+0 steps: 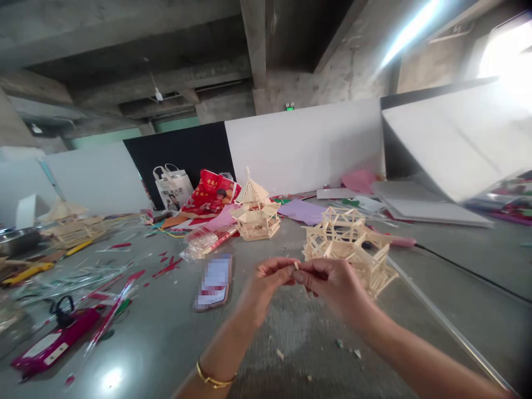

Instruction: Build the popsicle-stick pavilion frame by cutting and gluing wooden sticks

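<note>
1. One pale thin stick (296, 267) was held above the counter (166, 343), mid-view, between the left hand (269, 281) and the right hand (336, 285).
2. The fingers of both hands were bent and pinched together on it, thumb tips almost meeting. They hid much of the stick, so its full length could not be told.
3. It looked slender and brittle; uneven pressure from two such close grips could have snapped it or made it spring away.
4. If dropped, it could have been hard to find near a pale scrap (280, 353) of similar colour on the counter.
5. An openwork stick frame (344, 242) stood just beyond the right hand, partly hidden by it; whether they touched could not be told. A careless push of the knuckles could have cracked its thin struts.
6. A black cord (469, 271) ran rightward from a pink handle (403, 242) beside that frame. Snagged by the right arm, it could have dragged the handle against the struts.
7. A phone (216, 282) lay left of the left hand; a wide sideways swing could have knocked it.
8. A roofed stick tower (255, 216), farther back, seemed less at risk.
</note>
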